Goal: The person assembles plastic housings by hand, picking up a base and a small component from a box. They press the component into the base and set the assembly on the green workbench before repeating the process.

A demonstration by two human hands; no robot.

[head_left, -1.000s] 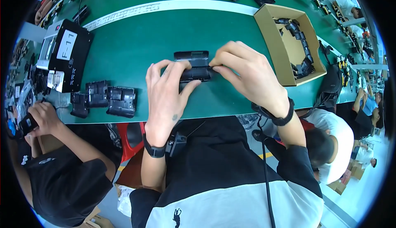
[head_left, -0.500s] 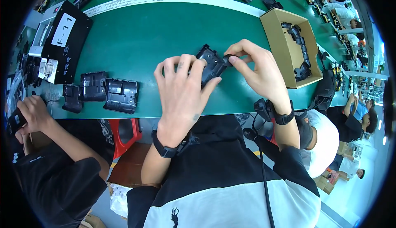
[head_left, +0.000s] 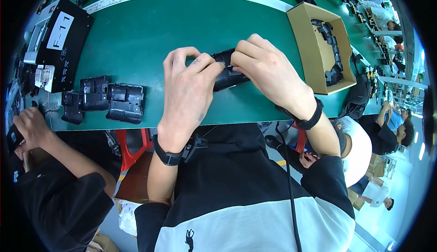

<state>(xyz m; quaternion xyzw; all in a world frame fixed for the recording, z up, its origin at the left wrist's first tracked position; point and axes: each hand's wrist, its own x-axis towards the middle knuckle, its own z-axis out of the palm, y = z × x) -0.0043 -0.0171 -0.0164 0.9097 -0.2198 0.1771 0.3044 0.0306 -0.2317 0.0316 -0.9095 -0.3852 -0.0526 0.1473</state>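
Both hands pinch one black plastic part (head_left: 226,72) between them, just above the bench (head_left: 136,38) and a little in from its near edge. The left hand (head_left: 189,85) curls its fingers over the part's left end, thumb tucked beneath; the right hand (head_left: 266,69) covers the right end, fingertips pressed down on its top. Most of the part is hidden under the fingers, so how it is seated cannot be told.

With so little of it showing, a squeeze that is uneven could make the part twist and slip out, and from there it could slide off the near edge. A finger could also get nipped where the hands meet.

Toward the near left corner lie three similar black parts (head_left: 125,102). A cardboard box (head_left: 314,51) holding more pieces sits at the right edge.
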